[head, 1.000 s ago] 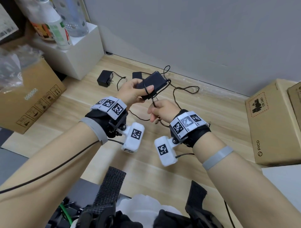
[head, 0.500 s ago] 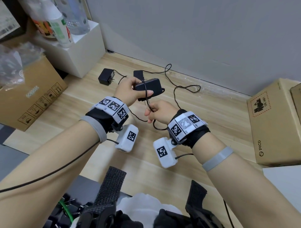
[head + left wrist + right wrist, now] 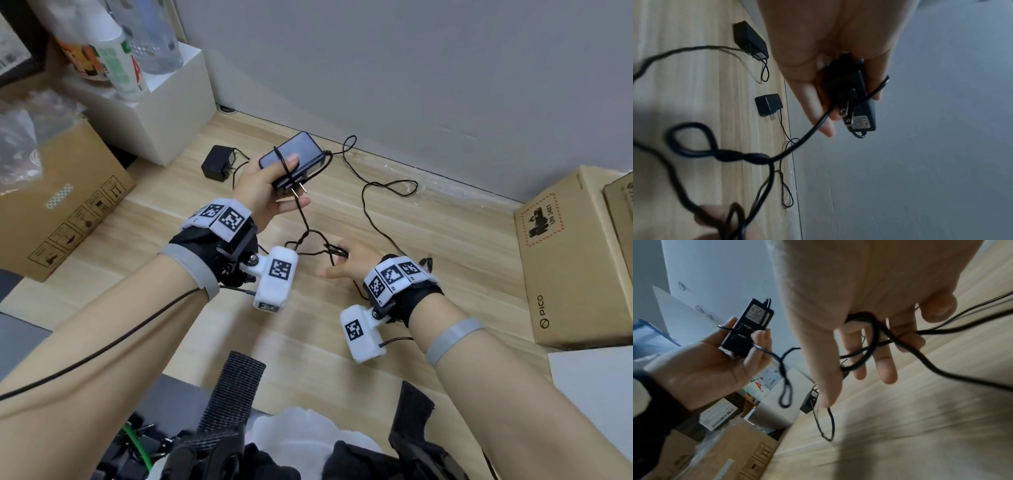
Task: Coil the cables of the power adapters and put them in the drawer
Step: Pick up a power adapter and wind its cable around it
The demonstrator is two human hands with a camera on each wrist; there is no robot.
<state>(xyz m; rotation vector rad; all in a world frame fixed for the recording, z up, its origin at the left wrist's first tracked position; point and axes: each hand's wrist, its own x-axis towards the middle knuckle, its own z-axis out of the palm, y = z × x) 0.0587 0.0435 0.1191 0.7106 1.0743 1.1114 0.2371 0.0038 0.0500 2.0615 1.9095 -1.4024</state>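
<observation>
Left grip (image 3: 270, 192) clasps the adapter (image 3: 293, 159), lifted higher; right grip (image 3: 346, 262) dropped lower, hooking the cable (image 3: 368, 212)

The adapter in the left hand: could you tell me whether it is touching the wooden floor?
Apart. The head view shows the left hand holding the adapter raised above the wooden floor; only its cable trails down.

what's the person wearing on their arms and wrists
Both forearms are bare, without sleeves. Each wrist has a black fabric wrap topped by white blocks printed with black square markers. A white boxy camera pod with another marker hangs under each wrist, trailing a thin black wire. A grey band circles each forearm.
</observation>
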